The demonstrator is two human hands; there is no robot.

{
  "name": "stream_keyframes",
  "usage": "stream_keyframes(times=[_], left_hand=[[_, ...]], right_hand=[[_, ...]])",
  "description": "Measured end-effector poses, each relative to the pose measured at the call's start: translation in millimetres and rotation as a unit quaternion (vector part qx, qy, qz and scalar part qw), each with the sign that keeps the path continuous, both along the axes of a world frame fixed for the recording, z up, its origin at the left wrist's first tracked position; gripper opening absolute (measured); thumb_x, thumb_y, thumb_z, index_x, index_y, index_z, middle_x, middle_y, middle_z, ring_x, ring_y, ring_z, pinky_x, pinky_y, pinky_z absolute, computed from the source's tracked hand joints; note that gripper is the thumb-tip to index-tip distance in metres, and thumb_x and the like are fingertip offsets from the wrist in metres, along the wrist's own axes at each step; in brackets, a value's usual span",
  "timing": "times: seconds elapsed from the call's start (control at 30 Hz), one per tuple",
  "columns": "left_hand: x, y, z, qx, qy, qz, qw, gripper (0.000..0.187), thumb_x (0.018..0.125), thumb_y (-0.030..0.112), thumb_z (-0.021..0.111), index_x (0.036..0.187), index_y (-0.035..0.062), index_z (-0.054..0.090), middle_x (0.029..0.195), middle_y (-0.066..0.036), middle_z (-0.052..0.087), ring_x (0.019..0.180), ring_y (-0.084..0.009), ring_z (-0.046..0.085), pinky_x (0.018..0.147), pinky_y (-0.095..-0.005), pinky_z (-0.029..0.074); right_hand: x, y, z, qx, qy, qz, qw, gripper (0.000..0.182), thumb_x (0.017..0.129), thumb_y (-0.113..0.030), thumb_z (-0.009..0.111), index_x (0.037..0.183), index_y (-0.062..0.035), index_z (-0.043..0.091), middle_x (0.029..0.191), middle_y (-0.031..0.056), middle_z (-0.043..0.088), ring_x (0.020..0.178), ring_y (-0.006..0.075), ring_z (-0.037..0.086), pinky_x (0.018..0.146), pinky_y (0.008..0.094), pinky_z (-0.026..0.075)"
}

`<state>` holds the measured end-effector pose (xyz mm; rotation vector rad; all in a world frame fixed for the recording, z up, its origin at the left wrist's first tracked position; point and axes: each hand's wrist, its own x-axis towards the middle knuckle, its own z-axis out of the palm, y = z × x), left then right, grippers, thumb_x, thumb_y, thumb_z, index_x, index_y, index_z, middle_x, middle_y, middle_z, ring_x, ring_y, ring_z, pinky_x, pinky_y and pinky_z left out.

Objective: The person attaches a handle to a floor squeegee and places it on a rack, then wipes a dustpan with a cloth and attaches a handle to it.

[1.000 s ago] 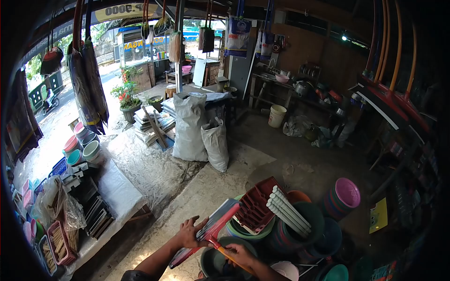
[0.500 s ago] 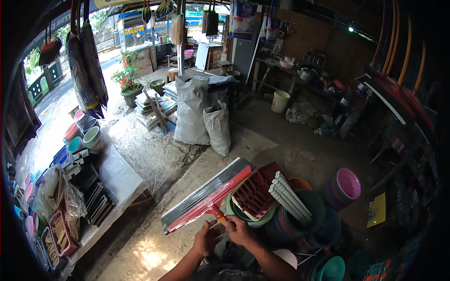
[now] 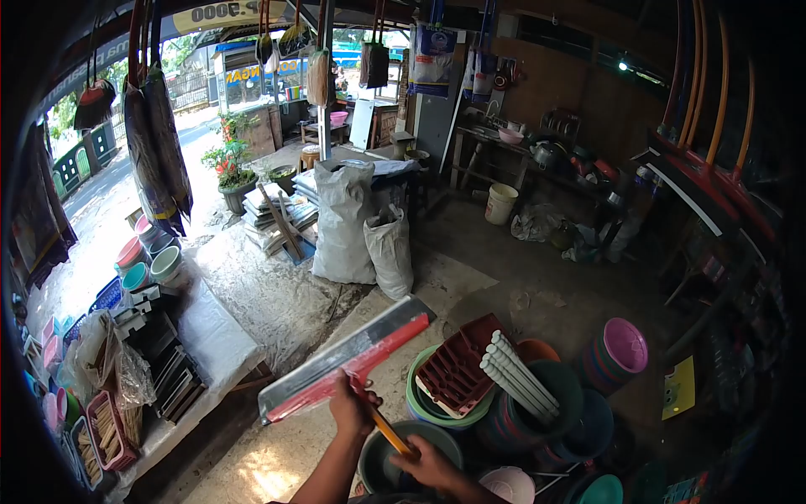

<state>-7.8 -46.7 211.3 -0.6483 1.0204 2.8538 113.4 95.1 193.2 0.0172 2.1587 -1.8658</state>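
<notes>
A wide squeegee with a red head and a grey blade (image 3: 348,357) is held up in front of me, tilted with its right end higher. My left hand (image 3: 351,409) is wrapped round the neck just below the red head. Lower down, my right hand (image 3: 426,462) grips the orange handle (image 3: 388,433). Beneath the handle lies a dark round basin (image 3: 411,445). Beside it are green tubs (image 3: 420,403) with a dark red slotted plastic piece (image 3: 457,361) on top.
Grey-white poles (image 3: 516,374) stand in a dark bucket at the right, near stacked pink-topped buckets (image 3: 625,346). A plastic-covered table (image 3: 214,328) with baskets is at the left. White sacks (image 3: 344,227) stand ahead. Brooms (image 3: 155,143) hang at the upper left.
The squeegee has moved left and slightly down. My left hand has closed round its neck, while my right hand has shifted down the handle, showing more orange between them.
</notes>
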Motion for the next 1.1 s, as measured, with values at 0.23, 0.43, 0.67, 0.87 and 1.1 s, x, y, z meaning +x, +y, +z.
stream_keyframes(times=[0.23, 0.43, 0.67, 0.87, 1.1], left_hand=[[-10, -1, 38, 0.108, 0.036, -0.118, 0.986, 0.047, 0.085, 0.062, 0.049, 0.077, 0.0154, 0.053, 0.058, -0.002, 0.052, 0.053, -0.0191, 0.053, 0.054, -0.0340, 0.041], [-17, -16, 12, 0.155, 0.059, -0.128, 0.978, 0.055, 0.085, 0.062, 0.048, 0.081, 0.0085, 0.058, 0.058, -0.002, 0.052, 0.055, -0.0191, 0.051, 0.061, -0.0341, 0.042], [-11, -23, 1, 0.104, -0.001, -0.104, 0.989, 0.052, 0.087, 0.060, 0.047, 0.086, 0.0086, 0.055, 0.062, -0.002, 0.052, 0.057, -0.0184, 0.052, 0.059, -0.0344, 0.043], [-5, -27, 5, 0.030, 0.043, -0.069, 0.996, 0.051, 0.090, 0.056, 0.046, 0.090, 0.0062, 0.056, 0.068, -0.005, 0.056, 0.061, -0.0209, 0.056, 0.062, -0.0356, 0.047], [-6, -33, 7, 0.081, 0.043, -0.098, 0.991, 0.045, 0.089, 0.053, 0.049, 0.085, 0.0084, 0.056, 0.066, -0.003, 0.055, 0.060, -0.0190, 0.055, 0.060, -0.0333, 0.046]], right_hand=[[23, 13, -22, 0.189, 0.323, -0.200, 0.906, 0.036, 0.096, -0.028, 0.051, 0.113, 0.0022, 0.060, 0.085, 0.0148, 0.066, 0.073, 0.0239, 0.064, 0.066, 0.0344, 0.050], [25, 27, -10, -0.013, 0.107, -0.082, 0.991, 0.030, 0.097, -0.027, 0.049, 0.114, -0.0039, 0.059, 0.070, 0.0068, 0.062, 0.051, 0.0170, 0.056, 0.048, 0.0280, 0.044], [24, 23, 5, -0.215, -0.041, -0.006, 0.976, 0.020, 0.092, -0.017, 0.058, 0.108, -0.0053, 0.059, 0.068, 0.0033, 0.057, 0.051, 0.0117, 0.052, 0.046, 0.0269, 0.043], [26, 10, -30, 0.001, 0.276, -0.079, 0.958, 0.020, 0.089, -0.011, 0.063, 0.106, -0.0022, 0.059, 0.070, 0.0059, 0.059, 0.054, 0.0133, 0.055, 0.049, 0.0285, 0.046], [16, 28, 14, -0.375, -0.228, 0.046, 0.897, 0.021, 0.087, -0.010, 0.064, 0.105, -0.0013, 0.059, 0.072, 0.0081, 0.061, 0.061, 0.0170, 0.062, 0.053, 0.0314, 0.050]])
